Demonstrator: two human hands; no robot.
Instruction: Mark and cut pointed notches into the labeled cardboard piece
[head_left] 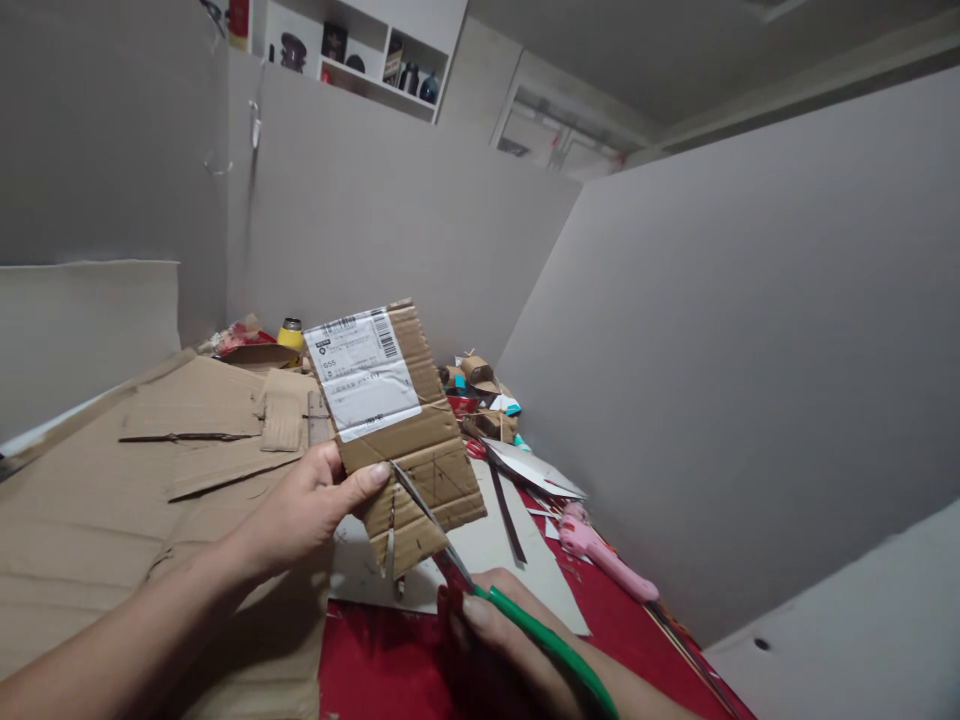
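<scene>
Pinching labelled cardboard piece (pixel 401 430) in left hand (pixel 304 510), right hand (pixel 499 630) closed around green-handled scissors (pixel 480 580), blades in its lower edge

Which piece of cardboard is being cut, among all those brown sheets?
Start at the red table top, where flat cardboard sheets lie on the left. The cardboard piece is the one held up above them in the left hand, with green-handled scissors cutting into it. It alone carries a white shipping label.
</scene>
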